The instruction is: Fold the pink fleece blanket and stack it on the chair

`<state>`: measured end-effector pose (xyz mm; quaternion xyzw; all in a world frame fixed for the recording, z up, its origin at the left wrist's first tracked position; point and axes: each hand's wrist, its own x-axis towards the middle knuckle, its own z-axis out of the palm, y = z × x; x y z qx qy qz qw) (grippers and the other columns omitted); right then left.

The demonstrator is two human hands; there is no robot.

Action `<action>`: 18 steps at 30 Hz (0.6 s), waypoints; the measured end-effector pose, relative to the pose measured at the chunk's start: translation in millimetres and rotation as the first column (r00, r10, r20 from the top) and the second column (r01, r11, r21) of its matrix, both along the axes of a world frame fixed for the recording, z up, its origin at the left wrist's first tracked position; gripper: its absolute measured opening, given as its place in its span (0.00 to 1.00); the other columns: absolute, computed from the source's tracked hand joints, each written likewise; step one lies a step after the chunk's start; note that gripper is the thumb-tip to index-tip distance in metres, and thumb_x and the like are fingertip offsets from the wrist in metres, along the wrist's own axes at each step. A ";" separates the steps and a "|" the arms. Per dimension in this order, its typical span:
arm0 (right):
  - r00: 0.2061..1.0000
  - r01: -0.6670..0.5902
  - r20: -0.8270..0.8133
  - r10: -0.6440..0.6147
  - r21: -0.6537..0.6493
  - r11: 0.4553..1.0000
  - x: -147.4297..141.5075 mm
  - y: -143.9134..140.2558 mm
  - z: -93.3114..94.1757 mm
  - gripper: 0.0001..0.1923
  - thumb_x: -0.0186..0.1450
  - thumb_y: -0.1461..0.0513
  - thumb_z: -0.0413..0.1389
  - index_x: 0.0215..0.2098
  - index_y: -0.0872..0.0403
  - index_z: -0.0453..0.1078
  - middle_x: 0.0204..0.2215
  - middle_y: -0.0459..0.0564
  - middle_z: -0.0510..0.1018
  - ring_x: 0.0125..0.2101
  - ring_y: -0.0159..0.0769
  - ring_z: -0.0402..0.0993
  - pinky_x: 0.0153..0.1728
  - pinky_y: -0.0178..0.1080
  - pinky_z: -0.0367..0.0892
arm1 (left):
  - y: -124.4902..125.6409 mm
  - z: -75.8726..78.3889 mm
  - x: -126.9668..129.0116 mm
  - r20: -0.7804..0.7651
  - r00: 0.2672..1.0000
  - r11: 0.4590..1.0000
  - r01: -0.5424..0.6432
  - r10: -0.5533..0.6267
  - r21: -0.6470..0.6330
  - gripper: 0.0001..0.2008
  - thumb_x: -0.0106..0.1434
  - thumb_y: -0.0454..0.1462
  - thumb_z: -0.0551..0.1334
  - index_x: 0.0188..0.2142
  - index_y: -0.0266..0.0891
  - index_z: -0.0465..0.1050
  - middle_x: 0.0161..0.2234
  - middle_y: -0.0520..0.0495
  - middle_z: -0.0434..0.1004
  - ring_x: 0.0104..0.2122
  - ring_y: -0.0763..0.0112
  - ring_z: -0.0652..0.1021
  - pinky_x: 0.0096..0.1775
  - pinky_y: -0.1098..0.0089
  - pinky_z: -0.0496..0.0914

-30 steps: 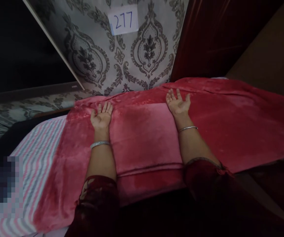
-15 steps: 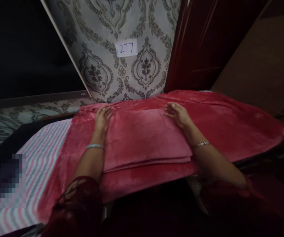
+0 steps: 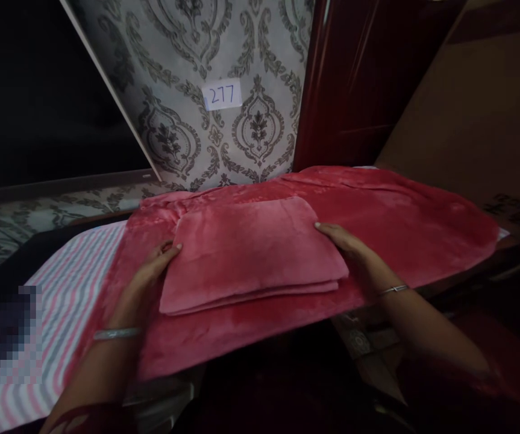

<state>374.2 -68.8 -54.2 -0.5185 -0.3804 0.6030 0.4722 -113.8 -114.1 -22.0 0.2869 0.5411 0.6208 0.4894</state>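
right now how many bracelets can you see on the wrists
2: one bangle on the left wrist, low at the left, behind the left hand; one thin bangle on the right wrist, behind the right hand. Sleeves may hide others.

Bed (image 3: 61, 313) carried everything. Striped pink-grey-white sheet (image 3: 67, 283) covered it, showing bare along my left side. Big red plush blanket (image 3: 404, 229) lay spread over the sheet, reaching the far edge by the wall and out to the right edge, with its near hem hanging slightly over the near edge. Folded pink blanket (image 3: 250, 250) sat flat on the red one, roughly mid-bed, layered edges facing the near edge.
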 end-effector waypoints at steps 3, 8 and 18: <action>0.985 -0.069 0.165 0.057 0.070 0.995 2.1 -16.2 1.3 0.13 0.61 0.54 0.66 0.40 0.52 0.78 0.37 0.53 0.84 0.43 0.49 0.79 0.53 0.53 0.71 | -22.2 7.4 12.8 -0.314 0.934 0.975 0.118 -0.173 -0.188 0.22 0.49 0.34 0.75 0.45 0.38 0.78 0.39 0.40 0.84 0.38 0.54 0.84 0.35 0.64 0.79; 0.956 -0.150 0.274 0.105 0.149 0.977 5.6 -50.1 2.5 0.29 0.60 0.44 0.62 0.55 0.47 0.73 0.55 0.49 0.77 0.60 0.50 0.68 0.63 0.51 0.62 | -53.6 15.2 23.1 -0.490 0.845 0.973 0.143 -0.215 -0.181 0.38 0.53 0.41 0.73 0.63 0.44 0.65 0.61 0.41 0.72 0.60 0.49 0.72 0.58 0.56 0.71; 0.966 -0.160 0.248 0.073 0.354 0.921 12.1 -102.3 -17.7 0.44 0.62 0.54 0.58 0.73 0.39 0.46 0.70 0.45 0.55 0.55 0.46 0.73 0.46 0.44 0.77 | -94.9 12.6 25.9 -0.149 0.971 0.982 0.183 -0.189 -0.049 0.46 0.53 0.46 0.71 0.69 0.55 0.54 0.66 0.47 0.65 0.62 0.53 0.70 0.61 0.56 0.67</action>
